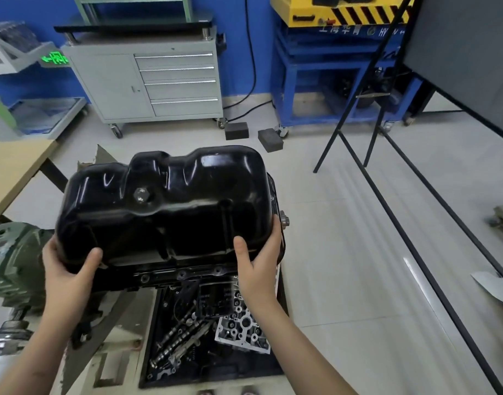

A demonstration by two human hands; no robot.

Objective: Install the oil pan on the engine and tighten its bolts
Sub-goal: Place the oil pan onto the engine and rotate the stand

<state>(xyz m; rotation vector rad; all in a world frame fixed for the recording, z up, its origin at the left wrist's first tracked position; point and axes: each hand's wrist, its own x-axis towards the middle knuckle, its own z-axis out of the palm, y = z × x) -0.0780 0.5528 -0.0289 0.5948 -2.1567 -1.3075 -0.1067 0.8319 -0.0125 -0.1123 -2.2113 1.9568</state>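
We grip the glossy black stamped-steel oil pan (164,206) with left hand (66,269) and right hand (258,262), fingers curled around its ends, over the dark engine flange (184,273); not seated, bolts untightened.

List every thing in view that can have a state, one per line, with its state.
oil pan: upside down, held over the engine, near edge tilted up, not bolted
drain plug: fitted in the pan
left hand: grips the pan's left end
right hand: grips the pan's right end
engine: flange bolt holes visible and empty
tool cabinet: door and drawers closed
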